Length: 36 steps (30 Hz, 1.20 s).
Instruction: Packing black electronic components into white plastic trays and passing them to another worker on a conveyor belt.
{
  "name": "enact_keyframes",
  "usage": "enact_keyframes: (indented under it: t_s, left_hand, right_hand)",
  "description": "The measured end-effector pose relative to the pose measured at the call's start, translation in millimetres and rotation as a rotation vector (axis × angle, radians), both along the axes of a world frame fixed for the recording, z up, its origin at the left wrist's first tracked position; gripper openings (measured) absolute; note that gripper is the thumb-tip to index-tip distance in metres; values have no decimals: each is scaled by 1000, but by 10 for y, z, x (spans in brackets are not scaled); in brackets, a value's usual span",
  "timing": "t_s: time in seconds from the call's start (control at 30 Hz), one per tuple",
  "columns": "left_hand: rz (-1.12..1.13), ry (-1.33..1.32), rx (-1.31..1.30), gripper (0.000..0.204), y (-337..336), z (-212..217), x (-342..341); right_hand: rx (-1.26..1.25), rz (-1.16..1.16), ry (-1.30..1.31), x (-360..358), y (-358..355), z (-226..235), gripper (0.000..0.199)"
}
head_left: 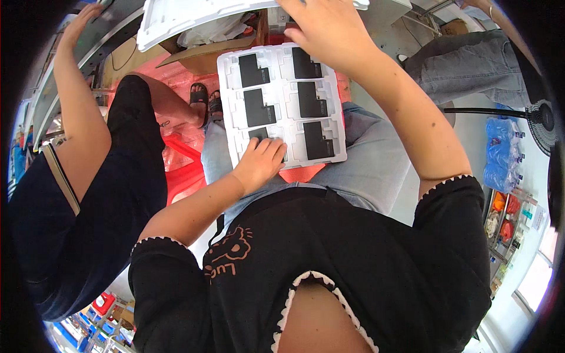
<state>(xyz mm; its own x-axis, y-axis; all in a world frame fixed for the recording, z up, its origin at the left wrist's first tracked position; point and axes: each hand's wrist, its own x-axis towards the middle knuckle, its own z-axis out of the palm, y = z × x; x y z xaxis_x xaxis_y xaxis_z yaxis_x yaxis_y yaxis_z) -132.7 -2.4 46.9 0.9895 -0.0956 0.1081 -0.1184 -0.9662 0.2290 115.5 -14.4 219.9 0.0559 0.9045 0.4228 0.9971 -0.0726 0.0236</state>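
A white moulded tray [278, 100] lies across my lap, its compartments holding several flat black L-shaped pieces that look like battery packs. My left hand [259, 165] rests over the near-left compartment, fingers slightly apart on the black piece [257, 135] there, which they mostly cover; the thumb is hidden. Beyond the tray's far right corner is my right hand [332, 35], its thumb and forefinger spread apart. The forefinger overlaps a second white tray [194, 20] at the top, and the upper edge of the picture cuts off part of this hand.
An open cardboard box [220, 56] with white plastic bags stands beyond the lap tray. On my left sits a co-worker [88, 194] with an arm stretched toward a bench. Another person's grey jeans [465, 65] and a black fan [538, 120] are at the right.
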Motion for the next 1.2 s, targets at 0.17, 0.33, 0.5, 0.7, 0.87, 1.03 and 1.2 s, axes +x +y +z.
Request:
enact_keyframes:
  t_s: [0.17,0.33,0.5,0.7,0.87,1.03,1.2]
  left_hand:
    - [284,55,-45,47,-113,17,96]
    - [452,108,-181,46,-90,32,190]
    - [706,126,-257,56,-205,80,142]
    - [808,232,-100,61,-447,-41,297]
    - [708,213,-84,58,-411,-56,191]
    - [708,-228,-976,59,-93,354,90]
    - [590,-608,-2079,38,-3,1357,77]
  right_hand:
    - [141,-2,-75,219,-11,-72,37]
    - [257,41,-53,355,-85,107,26]
    - [274,43,-108,435,-239,292,30]
    - [190,30,-62,208,-466,737,28]
    - [12,124,-1,-112,-751,871,25]
    - [-146,180,113,-719,-983,580,14]
    - [-170,240,471,-1346,-1061,-49,33]
